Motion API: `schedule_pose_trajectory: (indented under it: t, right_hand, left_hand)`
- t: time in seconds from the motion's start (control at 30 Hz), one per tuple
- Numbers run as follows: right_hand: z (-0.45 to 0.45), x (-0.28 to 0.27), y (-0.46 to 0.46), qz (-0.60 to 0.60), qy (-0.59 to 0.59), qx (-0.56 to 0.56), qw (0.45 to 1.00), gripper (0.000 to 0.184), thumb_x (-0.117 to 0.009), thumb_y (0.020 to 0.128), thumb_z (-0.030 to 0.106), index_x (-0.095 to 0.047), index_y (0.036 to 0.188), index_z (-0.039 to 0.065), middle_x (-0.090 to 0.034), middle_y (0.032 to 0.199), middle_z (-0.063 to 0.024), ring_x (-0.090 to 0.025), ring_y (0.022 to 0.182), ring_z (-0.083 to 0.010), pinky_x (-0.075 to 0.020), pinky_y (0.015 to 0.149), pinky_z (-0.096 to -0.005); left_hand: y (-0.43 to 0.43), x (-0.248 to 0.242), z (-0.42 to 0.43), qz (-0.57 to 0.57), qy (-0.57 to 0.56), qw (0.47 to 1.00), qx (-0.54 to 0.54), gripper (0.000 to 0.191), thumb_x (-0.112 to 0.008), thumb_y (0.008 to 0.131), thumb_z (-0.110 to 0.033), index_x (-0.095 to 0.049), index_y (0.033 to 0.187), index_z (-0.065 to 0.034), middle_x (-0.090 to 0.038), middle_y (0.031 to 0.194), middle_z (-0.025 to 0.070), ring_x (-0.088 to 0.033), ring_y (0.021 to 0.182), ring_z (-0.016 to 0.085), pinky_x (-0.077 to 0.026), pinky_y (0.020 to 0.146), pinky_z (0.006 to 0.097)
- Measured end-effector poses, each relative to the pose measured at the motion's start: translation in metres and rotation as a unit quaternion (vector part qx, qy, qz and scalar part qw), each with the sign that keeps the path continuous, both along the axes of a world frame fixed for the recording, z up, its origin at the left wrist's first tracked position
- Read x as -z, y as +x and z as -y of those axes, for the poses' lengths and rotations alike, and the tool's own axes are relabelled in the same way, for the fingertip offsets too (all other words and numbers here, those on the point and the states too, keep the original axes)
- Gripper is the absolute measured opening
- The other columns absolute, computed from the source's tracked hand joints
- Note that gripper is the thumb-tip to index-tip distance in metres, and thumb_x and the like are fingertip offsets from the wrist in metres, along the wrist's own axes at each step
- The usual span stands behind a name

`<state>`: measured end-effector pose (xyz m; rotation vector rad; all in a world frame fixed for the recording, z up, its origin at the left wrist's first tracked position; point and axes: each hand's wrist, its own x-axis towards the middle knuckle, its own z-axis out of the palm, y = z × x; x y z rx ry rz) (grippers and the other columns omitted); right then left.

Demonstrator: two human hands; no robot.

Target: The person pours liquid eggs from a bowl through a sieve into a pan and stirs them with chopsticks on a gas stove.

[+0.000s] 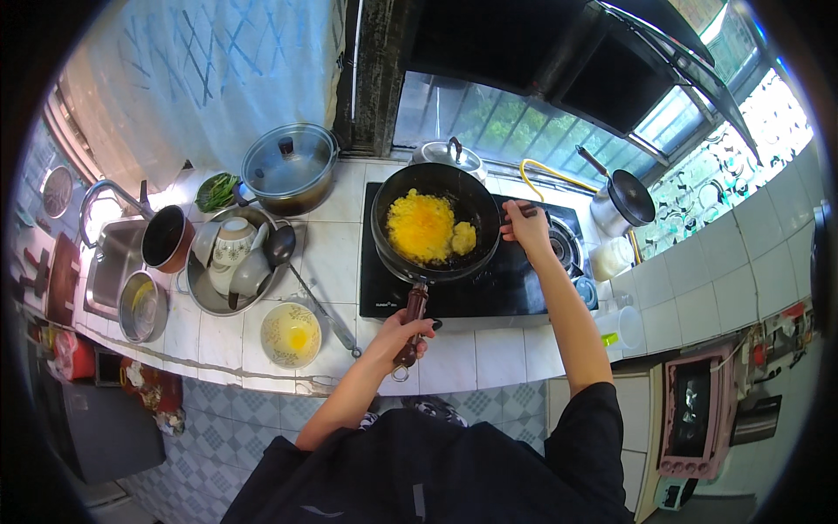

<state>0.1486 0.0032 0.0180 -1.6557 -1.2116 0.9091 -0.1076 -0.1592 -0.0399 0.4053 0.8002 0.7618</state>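
A black frying pan (pixel 435 177) is on the left side of the black glass gas stove (pixel 471 298). In it lie a large yellow piece of cooked egg (pixel 421 228) and a smaller piece at its right. My left hand (pixel 402 337) is closed around the pan's brown handle (pixel 416 311), which points towards me. At the pan's right rim my right hand (pixel 524 226) grips a short dark handle; what that handle belongs to is partly hidden. A patterned bowl (pixel 275 340) with some yellow liquid stands left of the stove.
A long-handled ladle (pixel 314 295) lies between the bowl and the stove. Farther left are a metal basin of bowls (pixel 209 301), a lidded pot (pixel 288 196), a saucepan (pixel 171 239) and the sink (pixel 98 291). Right of the free burner (pixel 563 245) stand a jar (pixel 612 259) and a pot.
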Motion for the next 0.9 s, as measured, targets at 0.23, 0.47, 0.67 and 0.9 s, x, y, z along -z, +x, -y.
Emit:
schedule_pose_trajectory:
  t: [0.23,0.47,0.67,0.9]
  right_hand:
    - [-0.006,-0.021,-0.009,0.054,0.043,-0.044,0.997,0.028,-0.057,0.083,0.024,-0.063,0.088,-0.002,-0.060,0.065,-0.0075,-0.060,0.053,-0.0134,-0.0489,0.047,-0.0251]
    - [0.005,-0.014,-0.009,0.060,-0.006,-0.063,0.996,0.029,-0.056,0.085,0.024,-0.061,0.083,-0.004,-0.059,0.065,-0.0078,-0.062,0.053,-0.0167,-0.0498,0.047,-0.0259]
    - [0.010,-0.013,-0.008,0.040,-0.001,-0.053,0.998,0.031,-0.057,0.085,0.027,-0.061,0.084,-0.004,-0.060,0.063,-0.0092,-0.064,0.054,-0.0173,-0.0496,0.049,-0.0274]
    - [0.015,-0.012,-0.004,0.044,0.015,-0.039,0.998,0.030,-0.057,0.085,0.026,-0.061,0.087,-0.004,-0.061,0.064,-0.0087,-0.063,0.054,-0.0163,-0.0489,0.047,-0.0266]
  left_hand:
    - [-0.001,0.001,0.000,-0.006,0.003,1.000,0.002,0.029,-0.065,0.079,-0.013,-0.041,0.094,-0.0049,-0.056,0.070,0.0088,-0.051,0.046,0.012,-0.042,0.040,0.0249]
    - [0.000,-0.002,0.000,-0.015,0.003,1.000,0.002,0.029,-0.064,0.079,-0.013,-0.042,0.095,-0.0050,-0.057,0.071,0.0091,-0.051,0.046,0.012,-0.041,0.040,0.0249]
    - [-0.002,-0.004,0.000,-0.014,0.007,1.000,-0.001,0.027,-0.063,0.081,-0.012,-0.042,0.097,-0.0048,-0.057,0.073,0.0097,-0.051,0.047,0.013,-0.040,0.040,0.0246]
    - [0.001,-0.008,0.001,-0.022,0.008,1.000,-0.004,0.026,-0.061,0.082,-0.012,-0.042,0.097,-0.0046,-0.057,0.074,0.0101,-0.051,0.047,0.013,-0.040,0.039,0.0249]
